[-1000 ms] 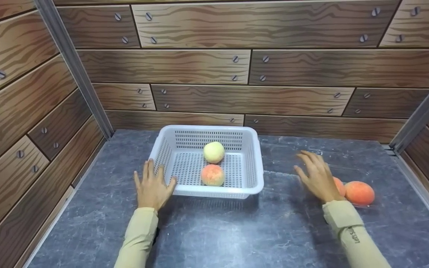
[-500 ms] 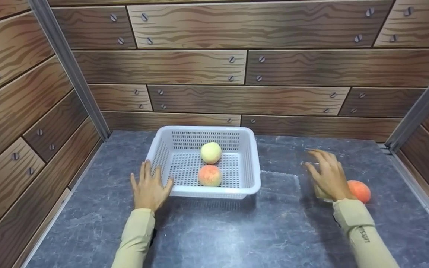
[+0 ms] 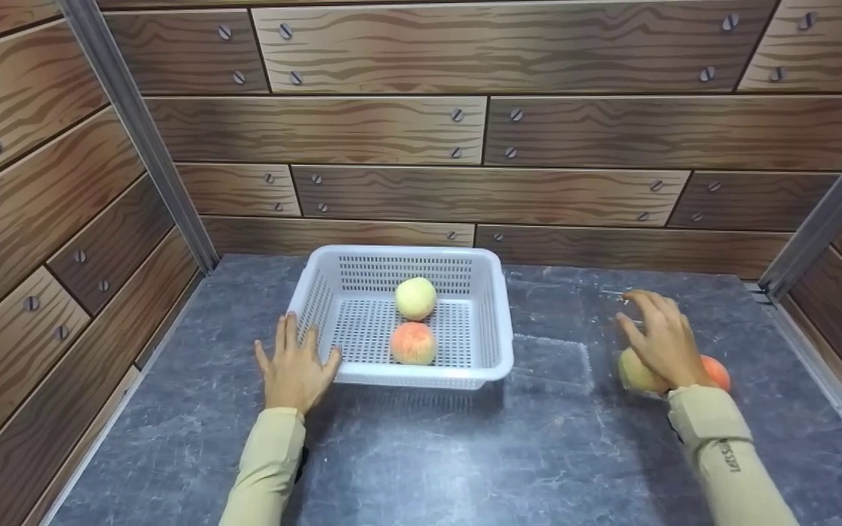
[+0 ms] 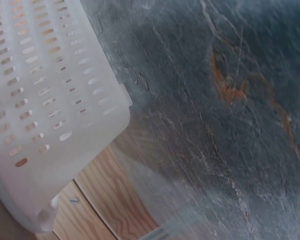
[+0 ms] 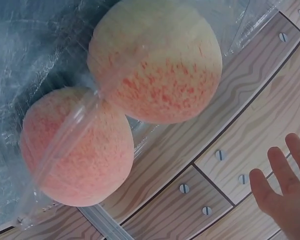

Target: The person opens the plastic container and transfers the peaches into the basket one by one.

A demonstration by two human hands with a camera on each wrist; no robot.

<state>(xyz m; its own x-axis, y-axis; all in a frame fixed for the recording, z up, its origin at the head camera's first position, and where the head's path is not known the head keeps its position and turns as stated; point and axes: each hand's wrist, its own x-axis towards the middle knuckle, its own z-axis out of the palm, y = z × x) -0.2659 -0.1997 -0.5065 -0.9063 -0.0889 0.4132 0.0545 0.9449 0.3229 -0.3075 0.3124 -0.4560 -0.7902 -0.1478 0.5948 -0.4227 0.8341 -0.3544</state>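
Note:
My left hand (image 3: 297, 372) touches the front left corner of a white plastic basket (image 3: 370, 372), its fingers spread along the rim. Two peaches lie inside, a pale yellow peach (image 3: 416, 298) behind a redder peach (image 3: 414, 343). Over at the right, my right hand (image 3: 664, 340) is above two more peaches, fingers loosely bent and apart. One is a yellowish peach (image 3: 637, 371), the other an orange peach (image 3: 717, 371) partly hidden by the hand. In the right wrist view, clear plastic film (image 5: 65, 135) lies over the pinker peach (image 5: 85, 160), and the fingers (image 5: 285, 175) hold nothing.
The grey marbled tabletop (image 3: 435, 453) carries everything. A wood-pattern wall (image 3: 392, 131) stands behind, with metal corner posts (image 3: 143, 131) and side walls left and right.
My right hand has moved to the right over the two loose peaches, so the yellowish one now shows on its left. The left hand and basket have stayed in place.

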